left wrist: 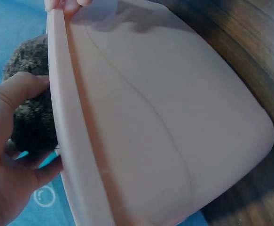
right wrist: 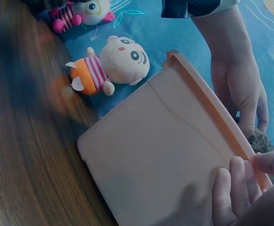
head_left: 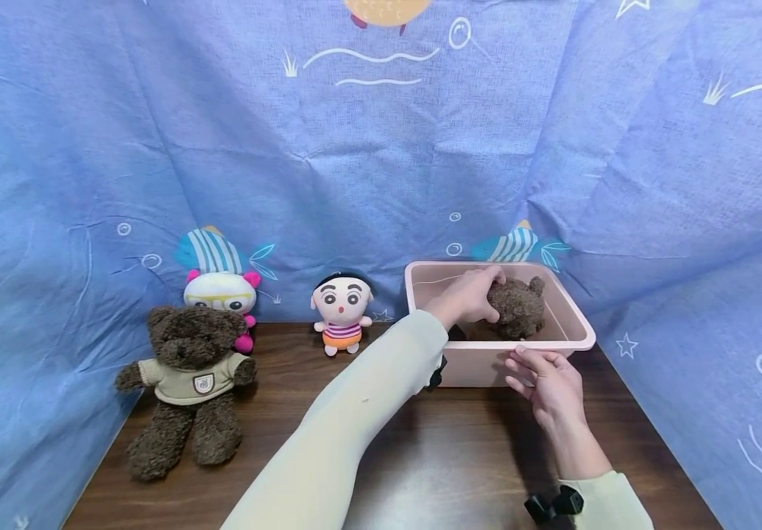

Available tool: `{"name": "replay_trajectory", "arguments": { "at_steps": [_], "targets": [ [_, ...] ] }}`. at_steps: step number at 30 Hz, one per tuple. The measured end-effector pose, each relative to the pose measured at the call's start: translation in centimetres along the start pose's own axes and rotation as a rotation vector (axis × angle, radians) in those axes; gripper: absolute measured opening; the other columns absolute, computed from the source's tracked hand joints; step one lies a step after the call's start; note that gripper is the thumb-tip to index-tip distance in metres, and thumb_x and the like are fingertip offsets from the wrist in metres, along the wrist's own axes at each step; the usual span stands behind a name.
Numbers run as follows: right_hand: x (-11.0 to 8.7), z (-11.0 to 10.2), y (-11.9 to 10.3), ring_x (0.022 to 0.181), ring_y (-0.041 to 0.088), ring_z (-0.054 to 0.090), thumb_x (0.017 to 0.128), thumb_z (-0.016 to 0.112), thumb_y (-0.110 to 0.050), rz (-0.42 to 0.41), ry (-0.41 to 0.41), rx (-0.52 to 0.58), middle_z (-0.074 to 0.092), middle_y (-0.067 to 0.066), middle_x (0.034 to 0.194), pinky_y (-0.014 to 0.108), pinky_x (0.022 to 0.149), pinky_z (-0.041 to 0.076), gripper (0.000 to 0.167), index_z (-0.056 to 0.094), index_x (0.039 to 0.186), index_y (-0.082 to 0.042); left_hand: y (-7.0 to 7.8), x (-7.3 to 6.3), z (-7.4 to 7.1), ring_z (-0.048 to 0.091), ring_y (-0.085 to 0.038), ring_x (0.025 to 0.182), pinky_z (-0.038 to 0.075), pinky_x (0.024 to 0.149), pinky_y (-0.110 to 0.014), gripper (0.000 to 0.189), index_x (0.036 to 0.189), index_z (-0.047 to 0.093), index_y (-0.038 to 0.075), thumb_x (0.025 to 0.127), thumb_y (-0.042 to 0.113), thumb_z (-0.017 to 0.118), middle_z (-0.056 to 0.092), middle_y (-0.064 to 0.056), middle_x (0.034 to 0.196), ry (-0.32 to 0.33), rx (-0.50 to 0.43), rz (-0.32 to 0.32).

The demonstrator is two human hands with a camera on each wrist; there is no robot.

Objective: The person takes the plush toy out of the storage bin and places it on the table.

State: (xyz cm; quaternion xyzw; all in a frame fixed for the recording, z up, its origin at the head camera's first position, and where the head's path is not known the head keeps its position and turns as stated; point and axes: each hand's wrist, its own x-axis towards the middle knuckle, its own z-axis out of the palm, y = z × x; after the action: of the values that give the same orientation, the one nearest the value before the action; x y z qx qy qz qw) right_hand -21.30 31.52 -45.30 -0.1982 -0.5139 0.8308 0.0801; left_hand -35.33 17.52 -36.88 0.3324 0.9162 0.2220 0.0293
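Observation:
My left hand (head_left: pixel 468 296) reaches over the near rim of a pink plastic bin (head_left: pixel 487 366) and grips a dark brown, curly plush toy (head_left: pixel 518 308) inside it. A round ear or paw sticks up from the toy, and its lower part is hidden by the bin's front wall. In the left wrist view the thumb and fingers of the left hand (left wrist: pixel 7 146) curve around the brown plush (left wrist: pixel 31 117). My right hand (head_left: pixel 553 386) pinches the bin's front rim, thumb over the edge and fingers against the outer wall, as the right wrist view shows too.
On the brown wooden table (head_left: pixel 447 456), a brown teddy bear (head_left: pixel 188 383) in a beige shirt sits at the left, before a white-and-pink plush (head_left: pixel 220 292) with yellow glasses. A boy doll (head_left: pixel 341 313) in a striped top sits mid-table. Blue printed cloth (head_left: pixel 367 162) hangs behind.

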Motion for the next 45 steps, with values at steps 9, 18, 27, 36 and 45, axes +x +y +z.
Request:
{"name": "replay_trajectory", "arguments": {
  "at_steps": [9,18,27,36,45],
  "targets": [
    [-0.1,-0.1,0.0,0.074,0.013,0.077,0.095,0.073,-0.007,0.001,-0.007,0.017,0.079,0.003,0.082,0.033,0.062,0.063,0.013,0.063,0.09,-0.012,-0.6,-0.9,-0.1,0.059,-0.016,0.119,0.047,0.096,-0.021,0.057,0.129,0.057,0.018,0.079,0.016,0.084,0.063,0.0,0.13,0.197,-0.296,0.053],
    [0.0,0.1,0.1,0.073,0.012,0.077,0.094,0.075,-0.008,0.005,-0.001,0.019,0.08,0.003,0.083,0.032,0.062,0.063,0.017,0.058,0.093,-0.011,-0.9,-1.3,-1.9,0.06,-0.015,0.114,0.047,0.094,-0.023,0.047,0.124,0.064,0.021,0.08,0.019,0.081,0.067,0.005,0.125,0.315,-0.352,0.03],
    [0.0,0.2,0.0,0.072,0.012,0.077,0.095,0.073,-0.006,0.013,0.01,0.021,0.079,0.002,0.081,0.033,0.061,0.063,0.017,0.057,0.093,-0.011,-1.6,-2.4,-4.9,0.06,-0.016,0.117,0.049,0.097,-0.028,0.042,0.12,0.067,0.025,0.081,0.019,0.082,0.066,0.003,0.13,0.399,-0.476,0.014],
    [-0.2,0.2,-0.1,0.072,0.012,0.077,0.096,0.071,-0.006,0.011,0.01,0.017,0.079,0.001,0.081,0.033,0.061,0.063,0.015,0.057,0.094,-0.012,-2.9,-3.5,-9.0,0.054,-0.017,0.13,0.046,0.108,-0.035,0.045,0.122,0.068,0.019,0.079,0.012,0.08,0.06,0.0,0.139,0.468,-0.678,0.042],
    [-0.5,0.4,-0.2,0.071,0.012,0.076,0.096,0.071,-0.006,0.018,0.019,0.015,0.079,0.0,0.08,0.033,0.061,0.063,0.015,0.058,0.093,-0.012,-4.1,-5.6,-13.5,0.062,-0.016,0.105,0.053,0.091,-0.031,0.042,0.121,0.069,0.015,0.081,0.007,0.079,0.067,-0.003,0.121,0.521,-0.779,0.082]
  ]
}}
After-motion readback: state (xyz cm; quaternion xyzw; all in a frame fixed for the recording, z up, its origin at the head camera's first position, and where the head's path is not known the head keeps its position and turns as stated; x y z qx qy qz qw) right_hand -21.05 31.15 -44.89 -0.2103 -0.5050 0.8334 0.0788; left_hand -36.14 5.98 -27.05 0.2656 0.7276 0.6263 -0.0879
